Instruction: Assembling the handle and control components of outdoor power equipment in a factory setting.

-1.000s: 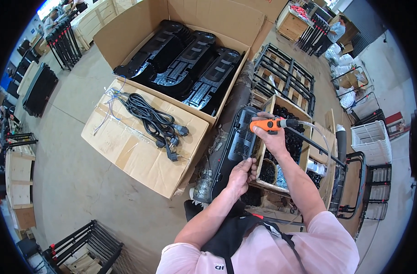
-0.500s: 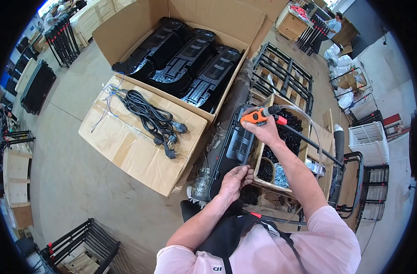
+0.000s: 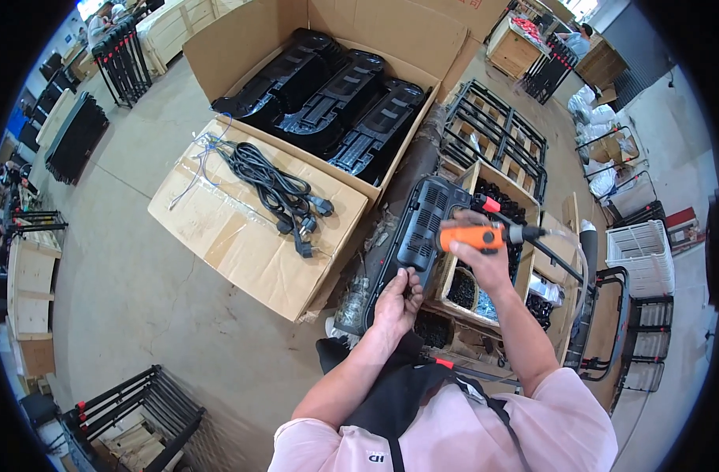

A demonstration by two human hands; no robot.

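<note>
Orange tool (image 3: 471,236) shifted from the cover's top end toward its right edge; left hand (image 3: 399,303) moved up

Clock positions are read from the middle of the view.

Item 1: black vented cover (image 3: 424,216), long, moulded, louvred. Location: 2 o'clock, lying aslant between the open carton (image 3: 399,39) (12 o'clock) and the wooden parts crate (image 3: 510,185) (3 o'clock). Handling, as judged: stiff plastic, light for its length, smooth enough to slip; louvres and thin edges likely the fragile parts. Best hold: both long rims, clear of the vents.

Item 2: orange tool, with clear hose, 3 o'clock. Probably rigid and denser than the cover, the hose adding some drag. Best hold: round the barrel.

Grip, right: right hand (image 3: 485,256) wrapped round the orange barrel, partly blurred; contact between tool and cover cannot be told.

Grip, left: fingers curled in, thumb tip close to them, at the lower end of the vents, 5 o'clock. Whether anything small is pinched there cannot be told.

Markings: red printed characters on a carton flap, 1 o'clock; a dark lettered mark on the pink shirt (image 3: 485,433), 6 o'clock; neither transcribed. Cover and tool: no legible lettering.
</note>
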